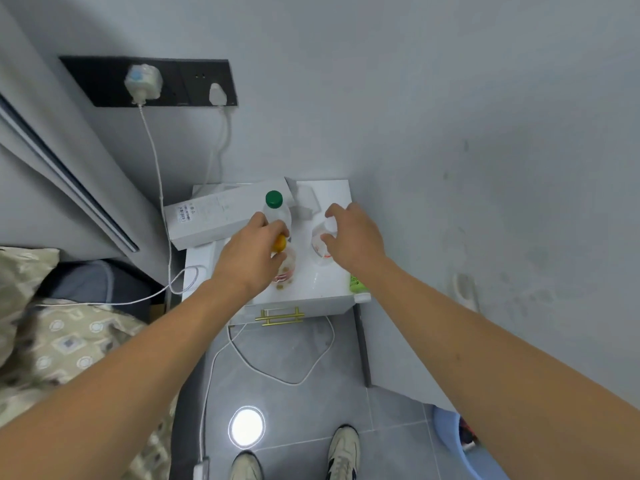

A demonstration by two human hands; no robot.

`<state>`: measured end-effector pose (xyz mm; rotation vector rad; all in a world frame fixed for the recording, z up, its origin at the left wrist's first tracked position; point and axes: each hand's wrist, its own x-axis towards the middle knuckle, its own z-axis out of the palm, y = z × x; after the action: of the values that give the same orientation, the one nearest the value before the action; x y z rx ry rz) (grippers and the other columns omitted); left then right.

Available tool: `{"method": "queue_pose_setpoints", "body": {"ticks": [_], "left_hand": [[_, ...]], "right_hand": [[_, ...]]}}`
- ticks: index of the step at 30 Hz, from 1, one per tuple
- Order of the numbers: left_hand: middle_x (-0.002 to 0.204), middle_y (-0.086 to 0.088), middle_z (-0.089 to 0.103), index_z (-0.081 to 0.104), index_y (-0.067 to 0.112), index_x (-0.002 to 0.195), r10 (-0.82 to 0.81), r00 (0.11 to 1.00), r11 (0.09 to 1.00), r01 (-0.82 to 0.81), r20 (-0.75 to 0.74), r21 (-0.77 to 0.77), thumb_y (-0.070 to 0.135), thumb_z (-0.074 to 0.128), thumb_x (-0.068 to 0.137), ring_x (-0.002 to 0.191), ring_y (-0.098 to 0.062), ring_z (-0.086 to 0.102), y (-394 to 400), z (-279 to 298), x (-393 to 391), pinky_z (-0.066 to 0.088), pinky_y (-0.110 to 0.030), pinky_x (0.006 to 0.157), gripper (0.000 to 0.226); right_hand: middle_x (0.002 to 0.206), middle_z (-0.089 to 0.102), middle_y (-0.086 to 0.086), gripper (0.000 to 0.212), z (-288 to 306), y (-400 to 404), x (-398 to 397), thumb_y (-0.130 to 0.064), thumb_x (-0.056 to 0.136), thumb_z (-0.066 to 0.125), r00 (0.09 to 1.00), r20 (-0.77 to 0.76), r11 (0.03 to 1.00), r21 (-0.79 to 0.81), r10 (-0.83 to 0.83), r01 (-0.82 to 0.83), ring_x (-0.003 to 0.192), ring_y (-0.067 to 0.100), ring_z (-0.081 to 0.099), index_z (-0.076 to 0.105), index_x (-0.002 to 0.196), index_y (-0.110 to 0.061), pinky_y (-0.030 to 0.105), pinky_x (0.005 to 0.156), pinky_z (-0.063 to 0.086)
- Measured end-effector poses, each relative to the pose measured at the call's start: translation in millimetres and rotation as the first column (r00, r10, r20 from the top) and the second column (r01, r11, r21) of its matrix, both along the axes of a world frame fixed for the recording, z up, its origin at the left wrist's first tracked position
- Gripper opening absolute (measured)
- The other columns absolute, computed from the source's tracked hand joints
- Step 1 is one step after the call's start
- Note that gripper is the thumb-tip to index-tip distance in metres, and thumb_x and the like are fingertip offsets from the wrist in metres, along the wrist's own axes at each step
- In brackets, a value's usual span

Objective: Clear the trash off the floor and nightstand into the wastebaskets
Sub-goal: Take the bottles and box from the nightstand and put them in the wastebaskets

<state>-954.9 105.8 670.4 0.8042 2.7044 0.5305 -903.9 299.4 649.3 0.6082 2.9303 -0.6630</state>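
Observation:
On the white nightstand (pixel 325 285) stand a clear bottle with a green cap (pixel 275 202), a clear cup with a red print (pixel 320 249) and another clear cup (pixel 285 271) partly hidden under my left hand. My left hand (pixel 252 251) hovers over that cup, its fingers curled near a small orange object (pixel 279 243); whether they grip it is unclear. My right hand (pixel 353 237) spreads its fingers over the red-printed cup, touching or just above its rim. A green-labelled bottle (pixel 356 284) lies at the nightstand's right front edge.
A white box (pixel 214 220) lies across the nightstand's back left. White cables (pixel 287 375) trail from wall plugs (pixel 143 81) over the grey tile floor. A patterned bed (pixel 62 341) is at the left. A blue wastebasket (pixel 450 441) stands at the lower right. My shoes (pixel 343 452) are below.

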Motion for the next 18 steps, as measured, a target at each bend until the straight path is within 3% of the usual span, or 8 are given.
{"method": "queue_pose_setpoints", "body": {"ticks": [8, 18], "left_hand": [[0.099, 0.002, 0.047, 0.059, 0.023, 0.104, -0.049, 0.997, 0.995, 0.054, -0.067, 0.080, 0.033, 0.072, 0.090, 0.081, -0.024, 0.055, -26.2, 23.4, 39.4, 0.042, -0.033, 0.068, 0.021], [0.094, 0.003, 0.050, 0.059, 0.023, 0.094, -0.145, 0.989, 0.987, 0.142, 0.039, 0.072, 0.032, 0.075, 0.085, 0.080, -0.027, 0.059, -82.8, 75.3, 168.2, 0.053, -0.043, 0.071, 0.020]], "right_hand": [[0.110, 0.055, 0.007, 0.024, 14.8, -34.3, 68.0, -0.028, 0.093, 0.065, 0.990, -0.129, 0.998, -0.049, -0.055, 0.049, 0.082, 0.031, 0.060, 0.056, 0.112, -0.017, 0.036, 0.070, 0.047], [0.109, 0.052, 0.004, 0.023, 63.4, -118.7, 247.0, -0.026, 0.089, 0.067, 0.948, -0.111, 0.944, -0.176, -0.299, 0.277, 0.088, 0.030, 0.059, 0.056, 0.107, -0.016, 0.033, 0.071, 0.040]]}}
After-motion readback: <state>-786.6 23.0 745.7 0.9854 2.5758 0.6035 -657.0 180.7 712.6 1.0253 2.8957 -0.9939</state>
